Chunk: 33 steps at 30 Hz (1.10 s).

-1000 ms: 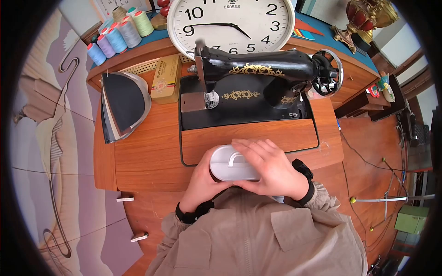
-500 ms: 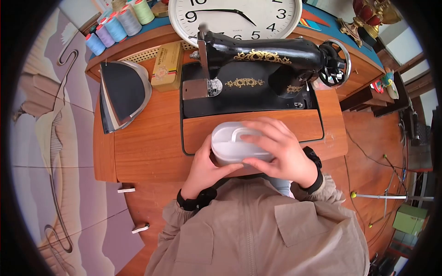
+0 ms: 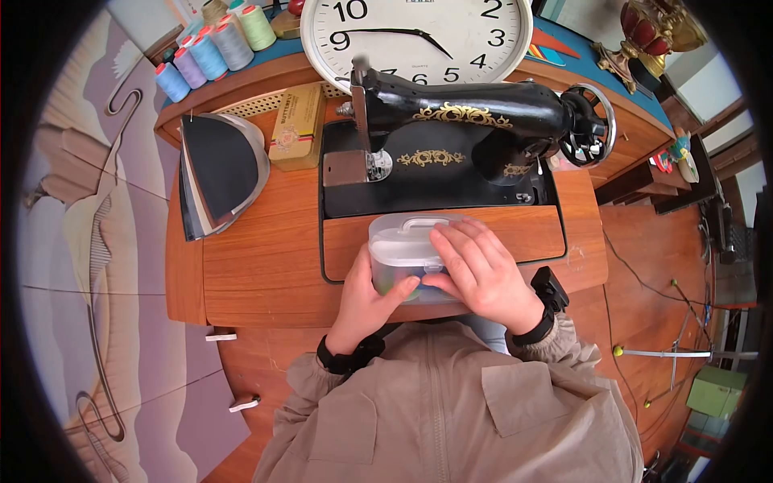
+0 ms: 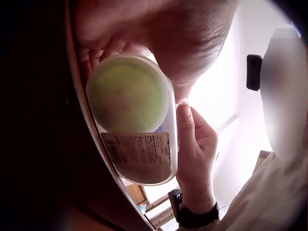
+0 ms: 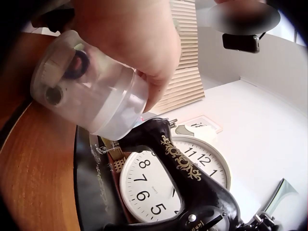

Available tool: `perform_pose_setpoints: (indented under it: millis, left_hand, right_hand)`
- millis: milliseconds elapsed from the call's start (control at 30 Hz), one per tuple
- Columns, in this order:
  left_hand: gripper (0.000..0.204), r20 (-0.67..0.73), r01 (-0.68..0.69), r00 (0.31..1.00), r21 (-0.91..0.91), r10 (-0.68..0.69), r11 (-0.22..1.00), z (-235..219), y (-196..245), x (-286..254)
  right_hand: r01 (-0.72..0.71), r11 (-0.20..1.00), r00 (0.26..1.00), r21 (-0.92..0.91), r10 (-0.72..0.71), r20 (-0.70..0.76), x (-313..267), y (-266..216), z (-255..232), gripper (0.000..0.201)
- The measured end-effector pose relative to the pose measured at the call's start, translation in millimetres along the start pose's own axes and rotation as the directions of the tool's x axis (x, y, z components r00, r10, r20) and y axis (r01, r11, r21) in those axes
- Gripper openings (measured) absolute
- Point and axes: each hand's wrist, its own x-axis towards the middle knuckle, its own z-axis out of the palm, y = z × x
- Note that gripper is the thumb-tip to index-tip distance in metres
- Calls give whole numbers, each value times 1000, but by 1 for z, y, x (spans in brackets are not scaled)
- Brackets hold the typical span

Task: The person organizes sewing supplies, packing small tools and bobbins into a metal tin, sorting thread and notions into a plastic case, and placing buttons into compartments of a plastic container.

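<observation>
across head and right wrist views, the clock [image 3: 419, 44] is bearing numerals 1 to 12, plus "quartz"; the yellow tin [image 3: 298, 129] is reading "butterfly"; a label [image 4: 139, 150] on the plastic box [image 3: 400, 256] is carrying illegible print.

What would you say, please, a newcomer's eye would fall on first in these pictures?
Most likely the gold-patterned black sewing machine on the wooden table, with the big white clock right behind it. In front of the machine, the left grip and right grip hold a clear plastic box. The colored thread spools, at the head view's upper left, would probably come next.
</observation>
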Motion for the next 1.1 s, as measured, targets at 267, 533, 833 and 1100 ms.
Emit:
perform_pose_setpoints:
  millis: [267,533,833,1100]
  left_hand:
    - [59,-38,-34,999,43,36,998,3,-4,1]
    - [66,-10,-52,999,59,52,997,3,-8,0]
    - [80,34,-172,985,238,169,956,6,-6,-1]
    - [77,160,-297,953,343,256,891,1,-1,5]
  right_hand:
    - [74,984,996,-159,-67,51,4,1,-2,56]
    - [-122,984,992,130,116,53,5,12,-4,41]
    - [-375,841,910,390,253,330,18,13,-25,61]
    - [-203,877,979,436,168,118,6,10,-24,59]
